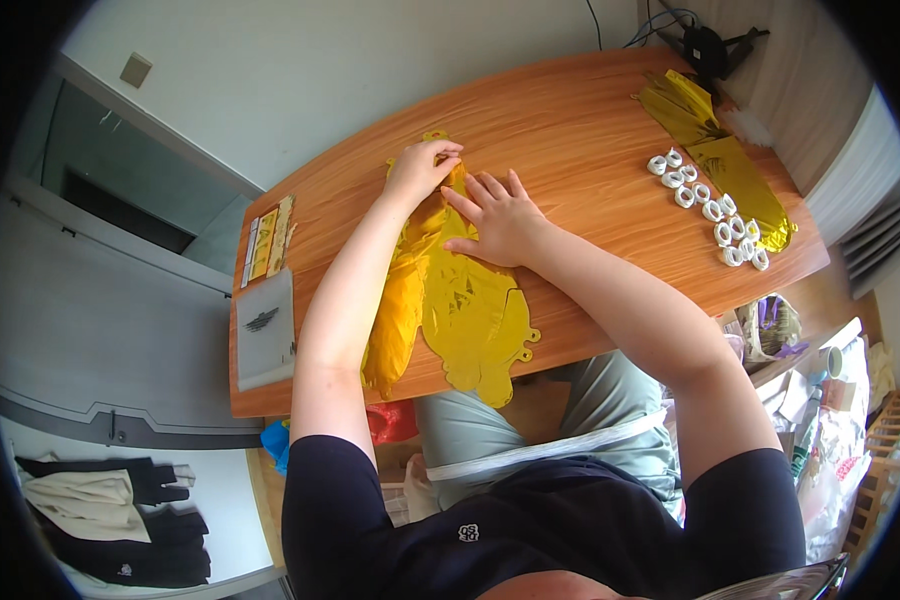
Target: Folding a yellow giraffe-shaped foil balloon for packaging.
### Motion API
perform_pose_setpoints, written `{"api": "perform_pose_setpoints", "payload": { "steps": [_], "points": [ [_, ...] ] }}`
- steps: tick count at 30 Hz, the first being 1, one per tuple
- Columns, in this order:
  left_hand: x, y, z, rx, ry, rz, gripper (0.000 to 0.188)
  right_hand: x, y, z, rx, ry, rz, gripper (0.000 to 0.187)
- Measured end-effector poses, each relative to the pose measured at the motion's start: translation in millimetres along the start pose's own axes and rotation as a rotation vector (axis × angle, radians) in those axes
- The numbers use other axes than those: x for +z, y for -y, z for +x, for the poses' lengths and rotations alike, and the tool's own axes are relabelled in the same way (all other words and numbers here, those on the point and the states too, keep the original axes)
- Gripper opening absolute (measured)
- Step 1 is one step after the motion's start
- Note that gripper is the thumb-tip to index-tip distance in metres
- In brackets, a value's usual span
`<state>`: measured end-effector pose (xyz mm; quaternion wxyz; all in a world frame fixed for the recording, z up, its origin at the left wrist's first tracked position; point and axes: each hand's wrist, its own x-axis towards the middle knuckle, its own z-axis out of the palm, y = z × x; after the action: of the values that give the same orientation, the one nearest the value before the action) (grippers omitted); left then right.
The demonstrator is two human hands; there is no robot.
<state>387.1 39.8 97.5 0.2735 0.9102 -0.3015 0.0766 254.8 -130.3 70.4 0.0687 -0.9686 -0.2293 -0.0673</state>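
A flat, uninflated yellow foil balloon [480, 315] with scalloped edges and small tabs lies on the wooden table in front of me, its near end hanging over the edge. Along its left side runs a crumpled, shinier orange-yellow foil piece [398, 315]. My left hand [422, 170] is at the far end of the foil, thumb and fingers pinched together on it; the exact fold between the fingertips is hard to make out. My right hand [500, 220] rests with fingers spread across the foil's upper right part, pressing it flat.
Several small white ribbon rolls [711, 210] sit at the table's right, beside more folded yellow foil [735, 180]. A black router-like device [708, 50] stands at the far right corner. Toward the left edge lie a clear plastic bag [265, 335] and a printed strip [266, 243].
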Motion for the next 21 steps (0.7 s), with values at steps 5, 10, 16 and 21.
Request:
{"api": "perform_pose_setpoints", "payload": {
  "steps": [5,10,16,21],
  "points": [
    [0,-18,-1,-0.022,-0.016,0.091,0.026,1,-2,-1,0.015,0.011,-0.004,0.094],
    [-2,-7,-5,0.125,-0.098,0.329,0.025,0,2,1,0.009,0.014,-0.011,0.093],
    [-1,2,-1,0.461,-0.212,0.582,0.022,0,3,3,0.016,0.021,-0.02,0.093],
    [-4,-7,0,0.491,-0.119,0.577,0.022,0,1,1,0.025,0.028,-0.014,0.093]
  ]
}}
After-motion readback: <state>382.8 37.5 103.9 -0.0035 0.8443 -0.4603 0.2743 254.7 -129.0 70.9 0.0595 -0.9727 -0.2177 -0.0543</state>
